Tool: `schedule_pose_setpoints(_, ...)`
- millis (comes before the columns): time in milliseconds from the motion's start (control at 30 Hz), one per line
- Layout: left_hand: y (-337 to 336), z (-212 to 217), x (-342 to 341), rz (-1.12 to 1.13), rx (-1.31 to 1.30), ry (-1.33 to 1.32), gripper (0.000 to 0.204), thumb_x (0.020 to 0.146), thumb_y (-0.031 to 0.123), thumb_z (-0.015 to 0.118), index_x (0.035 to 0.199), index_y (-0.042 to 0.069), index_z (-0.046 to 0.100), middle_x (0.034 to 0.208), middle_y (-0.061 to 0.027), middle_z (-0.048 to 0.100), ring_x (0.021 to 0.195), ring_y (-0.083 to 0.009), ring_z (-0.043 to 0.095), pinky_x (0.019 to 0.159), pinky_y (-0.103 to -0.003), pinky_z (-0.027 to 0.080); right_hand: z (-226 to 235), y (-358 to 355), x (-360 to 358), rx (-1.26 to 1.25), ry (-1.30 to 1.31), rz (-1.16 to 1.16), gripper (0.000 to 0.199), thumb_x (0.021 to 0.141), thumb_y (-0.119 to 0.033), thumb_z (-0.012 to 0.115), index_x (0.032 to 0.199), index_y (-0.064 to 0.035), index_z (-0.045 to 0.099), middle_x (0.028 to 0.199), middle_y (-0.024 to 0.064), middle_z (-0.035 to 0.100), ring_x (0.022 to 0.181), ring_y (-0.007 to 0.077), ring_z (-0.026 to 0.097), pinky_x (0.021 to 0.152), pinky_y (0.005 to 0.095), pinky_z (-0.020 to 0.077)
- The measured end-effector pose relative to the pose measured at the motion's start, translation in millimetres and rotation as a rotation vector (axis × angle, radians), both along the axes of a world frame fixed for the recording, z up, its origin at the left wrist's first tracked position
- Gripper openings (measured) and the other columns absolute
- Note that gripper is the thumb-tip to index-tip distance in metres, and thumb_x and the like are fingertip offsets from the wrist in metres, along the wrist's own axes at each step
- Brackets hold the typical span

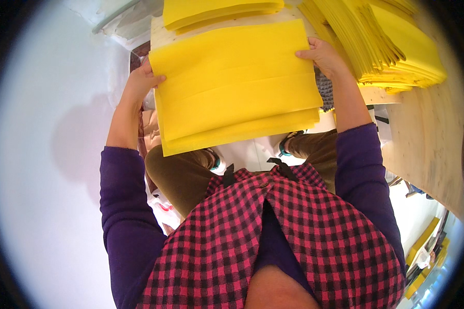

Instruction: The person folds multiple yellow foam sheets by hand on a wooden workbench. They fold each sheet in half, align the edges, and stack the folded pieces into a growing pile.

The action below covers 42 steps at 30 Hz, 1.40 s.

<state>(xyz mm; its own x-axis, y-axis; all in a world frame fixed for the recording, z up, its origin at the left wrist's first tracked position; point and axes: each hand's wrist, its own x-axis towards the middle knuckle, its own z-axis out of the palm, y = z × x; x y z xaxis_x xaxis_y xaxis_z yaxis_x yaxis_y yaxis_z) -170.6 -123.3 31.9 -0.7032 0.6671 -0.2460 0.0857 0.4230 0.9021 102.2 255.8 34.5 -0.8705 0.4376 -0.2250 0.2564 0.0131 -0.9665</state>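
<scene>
A stack of yellow fabric sheets point(237, 82) spans the space between my two hands, its near edges hanging over the table's edge above my lap. My left hand point(143, 80) grips the stack's left edge, thumb on top and fingers mostly hidden beneath. At the upper right corner, my right hand point(322, 55) pinches the opposite edge in the same way. Along the near side the layers are slightly uneven, and several edges show. Just beyond lies a folded yellow bundle point(221, 14) on the wooden table.
To the right, a large pile of folded yellow fabric point(376, 46) rests on a wooden tabletop point(428, 134). A white wall point(51, 134) rises close on my left. Grey textured material point(325, 90) shows beside the stack. More yellow pieces point(423, 242) are low at the far right.
</scene>
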Motion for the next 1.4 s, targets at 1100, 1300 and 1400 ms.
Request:
schedule_pose_setpoints(1100,-34.6,12.2,73.4,0.075,0.154,0.671,0.027,0.088,-0.005,0.050,0.109,0.005,0.064,0.117,-0.0089,0.064,0.117,-0.0223,0.055,0.102,-0.031,0.039,-45.6,-4.1,37.6,-0.117,0.377,-0.055,0.010,0.077,0.002,0.070,0.086,-0.0012,0.070,0.111,0.0096,0.065,0.095,0.0184,0.062,0.083,0.0304,0.0537)
schedule_pose_setpoints(1300,16.6,15.9,109.7,-0.180,0.062,0.972,0.031,0.093,0.016,0.053,0.124,0.010,0.056,0.132,-0.0130,0.054,0.132,-0.0309,0.041,0.110,-0.046,0.028,-46.7,-14.1,47.8,0.117,0.392,-0.058,0.020,0.083,0.002,0.063,0.099,-0.0064,0.071,0.120,0.0063,0.063,0.106,0.0147,0.059,0.092,0.0259,0.0479)
schedule_pose_setpoints(1400,38.5,7.8,127.0,-0.220,-0.095,0.995,0.039,0.095,0.027,0.050,0.130,0.010,0.051,0.138,-0.0149,0.047,0.134,-0.0332,0.036,0.110,-0.054,0.023,-44.0,-24.3,58.8,0.135,0.410,-0.109,0.027,0.087,0.004,0.057,0.108,-0.0072,0.069,0.123,0.0060,0.061,0.110,0.0146,0.057,0.096,0.0256,0.0449)
